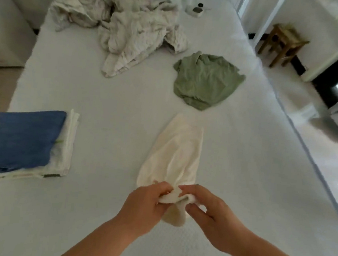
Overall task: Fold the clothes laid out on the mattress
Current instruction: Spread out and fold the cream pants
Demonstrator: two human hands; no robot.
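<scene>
A small cream-coloured cotton garment (174, 154) was held by its near end, low over the white quilted mattress (114, 106), and it was a two-handed grip. The bunched near edge was pinched by the left hand (147, 203), fingers curled round the cloth; the same gathered edge was nipped between thumb and forefinger of the right hand (212, 211), with the remaining fingers held loosely apart beneath. The far part of the garment was spread on the mattress, stretched away towards a crumpled sage-green shirt (207, 80), which was left lying well apart and unfolded. Further back, a rumpled heap of off-white bedding or clothing (123, 28) was seen. At the left, a folded blue cloth (22, 139) was stacked on folded white items (66, 145), so part of the job could be judged as done.

Trouble could be expected here. The near edge was gathered into a wad rather than drawn flat, so creases could be locked in if a fold were made before the cloth was shaken out. With both grips set so close together, the corners might be missed and a lopsided fold produced. A slack pinch might be lost, and the garment dropped in a heap. Whether seams were aligned could not be told.
</scene>
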